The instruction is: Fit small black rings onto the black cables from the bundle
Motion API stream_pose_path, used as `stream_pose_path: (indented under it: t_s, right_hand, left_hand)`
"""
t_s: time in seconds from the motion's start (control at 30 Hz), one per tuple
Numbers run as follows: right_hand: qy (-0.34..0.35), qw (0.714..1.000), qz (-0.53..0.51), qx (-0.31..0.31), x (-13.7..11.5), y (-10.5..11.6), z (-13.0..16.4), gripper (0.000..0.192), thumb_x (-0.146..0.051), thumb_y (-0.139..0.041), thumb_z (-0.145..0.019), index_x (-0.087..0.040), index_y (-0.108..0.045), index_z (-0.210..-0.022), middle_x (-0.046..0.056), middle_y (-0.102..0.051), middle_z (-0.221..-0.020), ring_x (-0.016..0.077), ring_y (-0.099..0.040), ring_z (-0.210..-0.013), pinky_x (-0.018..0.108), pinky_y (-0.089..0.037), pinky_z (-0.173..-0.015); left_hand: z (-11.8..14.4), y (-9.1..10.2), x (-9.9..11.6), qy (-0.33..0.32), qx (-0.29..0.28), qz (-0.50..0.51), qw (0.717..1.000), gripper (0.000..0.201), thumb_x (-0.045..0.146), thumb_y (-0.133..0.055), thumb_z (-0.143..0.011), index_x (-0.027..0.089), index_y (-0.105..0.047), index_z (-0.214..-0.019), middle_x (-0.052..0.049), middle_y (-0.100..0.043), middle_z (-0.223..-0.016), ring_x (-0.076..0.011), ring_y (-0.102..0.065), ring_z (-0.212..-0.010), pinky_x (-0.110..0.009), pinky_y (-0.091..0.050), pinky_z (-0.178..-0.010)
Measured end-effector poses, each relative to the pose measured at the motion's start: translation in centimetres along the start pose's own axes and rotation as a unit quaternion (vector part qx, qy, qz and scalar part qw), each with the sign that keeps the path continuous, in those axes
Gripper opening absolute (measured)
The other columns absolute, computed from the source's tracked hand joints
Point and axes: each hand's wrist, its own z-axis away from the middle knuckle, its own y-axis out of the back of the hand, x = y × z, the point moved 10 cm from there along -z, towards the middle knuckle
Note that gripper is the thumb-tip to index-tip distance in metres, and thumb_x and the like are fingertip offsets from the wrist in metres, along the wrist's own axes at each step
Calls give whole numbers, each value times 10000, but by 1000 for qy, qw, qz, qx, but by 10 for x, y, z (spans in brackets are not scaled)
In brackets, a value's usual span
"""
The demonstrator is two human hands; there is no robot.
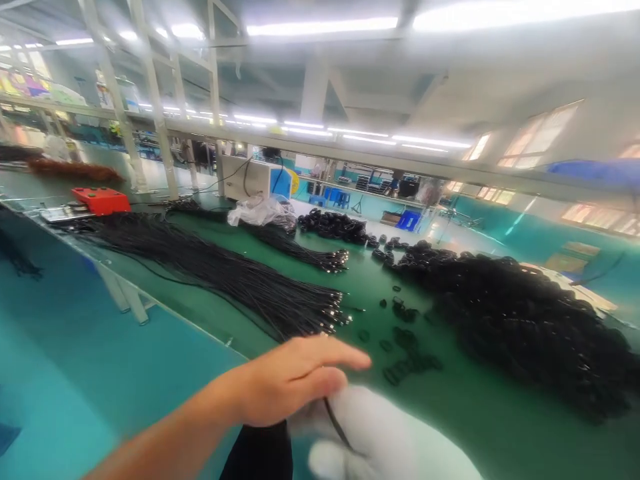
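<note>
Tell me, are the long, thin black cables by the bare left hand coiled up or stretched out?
Stretched out: the long, thin black cables lie lengthwise on the green tabletop, silvery ends near the bare left hand.

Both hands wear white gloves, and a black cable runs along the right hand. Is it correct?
Not quite: the head view shows the left hand bare; only the right hand wears a white glove, with the black cable along it.
</note>
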Motion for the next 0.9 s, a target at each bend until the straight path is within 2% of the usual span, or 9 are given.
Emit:
stream_pose_path:
  t_s: [0.03,0.1,0.17,0.23,0.4,0.5,0.63,0.77,0.9]
  right_hand:
    - [0,1000,-14,12,3,8,3,347,-392,-514,-889,-167,-548,-1150,111,-559,-1201,225,-582,-1004,415,-484,-853]
    - [-3,998,-46,35,12,24,10,428,-460,-504,-871,-115,-565,-1117,151,-614,-1117,238,-633,-909,404,-514,-765]
    - [-13,993,-114,37,27,35,12,492,-499,-513,-842,-67,-585,-1065,181,-662,-988,230,-670,-775,337,-525,-634]
    - [-20,979,-203,12,39,37,10,529,-495,-574,-795,-27,-592,-1042,192,-679,-890,215,-679,-689,272,-505,-553]
    - [16,952,-302,-52,41,34,8,611,-497,-631,-750,-11,-566,-1115,244,-662,-978,267,-675,-806,417,-503,-724]
    - [48,938,-338,-59,36,40,13,750,-653,-537,-748,-8,-553,-1131,266,-638,-1042,306,-657,-877,496,-460,-802]
    - [40,916,-392,-74,40,45,15,898,-776,-418,-720,-7,-534,-1167,249,-623,-1097,334,-628,-965,477,-467,-794]
    - [42,908,-408,-86,41,47,12,849,-735,-476,-725,-2,-561,-1144,228,-659,-1032,325,-643,-931,433,-491,-738]
    - [47,920,-384,-64,41,51,7,583,-474,-665,-726,-6,-607,-1069,198,-692,-934,291,-666,-854,362,-498,-667]
  left_hand:
    - [-13,-13,7,2,-37,25,999,296,313,-374,-934,231,-634,-1049,9,-665,-943,-121,-597,-849,-194,-452,-777]
    - [-27,-21,5,49,-29,24,998,346,332,-348,-941,199,-657,-860,35,-624,-724,-96,-552,-655,-173,-421,-615]
    - [-34,-18,-2,90,10,2,996,358,349,-344,-939,200,-644,-812,46,-602,-688,-94,-521,-626,-180,-381,-571]
    - [-40,-22,-4,91,4,-3,996,267,320,-411,-910,220,-650,-841,53,-627,-742,-98,-539,-679,-184,-378,-603]
    - [-63,-37,-8,90,-34,53,994,135,206,-540,-803,197,-673,-785,36,-652,-798,-113,-574,-769,-178,-405,-662]
    - [-73,-37,-10,96,-34,67,993,130,198,-546,-792,175,-673,-776,27,-639,-775,-109,-563,-743,-176,-411,-658]
    - [-81,-38,-12,99,-35,55,993,135,196,-544,-791,176,-676,-777,35,-621,-750,-97,-541,-709,-170,-400,-637]
    - [-87,-43,-15,110,-33,39,993,124,190,-543,-785,178,-662,-754,37,-625,-749,-99,-543,-705,-174,-397,-622]
    - [-94,-43,-16,108,-23,31,993,136,197,-540,-790,174,-661,-732,29,-635,-755,-108,-557,-718,-184,-402,-633]
